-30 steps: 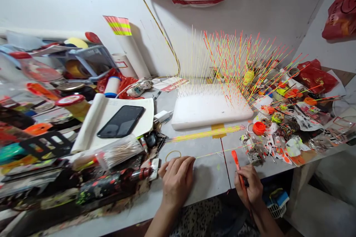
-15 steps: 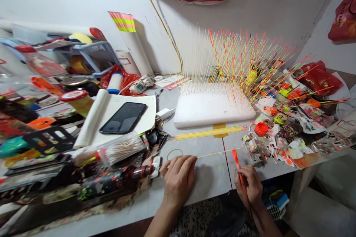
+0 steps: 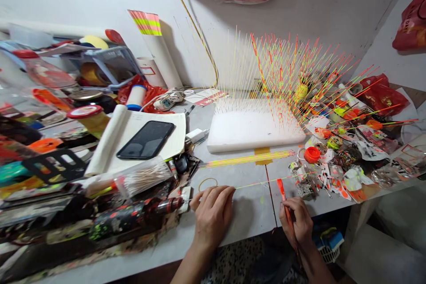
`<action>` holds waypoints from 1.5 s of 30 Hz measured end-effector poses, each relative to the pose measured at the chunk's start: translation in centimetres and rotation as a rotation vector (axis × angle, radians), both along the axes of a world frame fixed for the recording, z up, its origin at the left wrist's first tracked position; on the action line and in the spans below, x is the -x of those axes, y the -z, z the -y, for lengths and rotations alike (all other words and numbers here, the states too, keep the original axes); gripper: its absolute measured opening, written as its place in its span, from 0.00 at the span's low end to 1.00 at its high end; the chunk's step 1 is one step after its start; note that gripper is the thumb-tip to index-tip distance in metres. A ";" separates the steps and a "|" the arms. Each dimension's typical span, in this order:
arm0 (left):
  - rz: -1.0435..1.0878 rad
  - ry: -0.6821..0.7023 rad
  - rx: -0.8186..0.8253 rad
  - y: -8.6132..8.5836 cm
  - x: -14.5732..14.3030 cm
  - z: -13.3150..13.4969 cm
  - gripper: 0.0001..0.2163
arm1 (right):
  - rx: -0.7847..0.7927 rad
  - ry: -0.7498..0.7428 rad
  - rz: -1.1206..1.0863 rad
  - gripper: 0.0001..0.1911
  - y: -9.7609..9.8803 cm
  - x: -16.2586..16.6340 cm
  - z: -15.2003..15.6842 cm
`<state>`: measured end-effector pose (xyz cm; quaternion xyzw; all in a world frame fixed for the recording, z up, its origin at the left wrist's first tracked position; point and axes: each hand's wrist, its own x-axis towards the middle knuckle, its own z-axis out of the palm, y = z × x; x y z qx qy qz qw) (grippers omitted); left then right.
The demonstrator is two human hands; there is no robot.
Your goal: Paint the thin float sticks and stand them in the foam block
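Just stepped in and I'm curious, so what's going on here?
A person's left hand holds a thin yellow rod, while the right hand grips an orange-tipped brush close to it; whether they touch can't be told. A bundle of rods lies beyond, in front of a white block with coloured rods standing in it.

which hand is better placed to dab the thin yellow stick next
Probably the right hand: it grips the orange-tipped brush, whose tip appears right by the thin yellow stick. The left hand seems occupied, pinching that stick at its fingertips.
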<state>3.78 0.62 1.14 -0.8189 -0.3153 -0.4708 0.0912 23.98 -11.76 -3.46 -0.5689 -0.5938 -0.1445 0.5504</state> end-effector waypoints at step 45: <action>0.053 0.006 0.049 -0.1 -0.1 0.5 0.06 | -0.012 -0.053 -0.021 0.09 -0.8 2.4 -0.8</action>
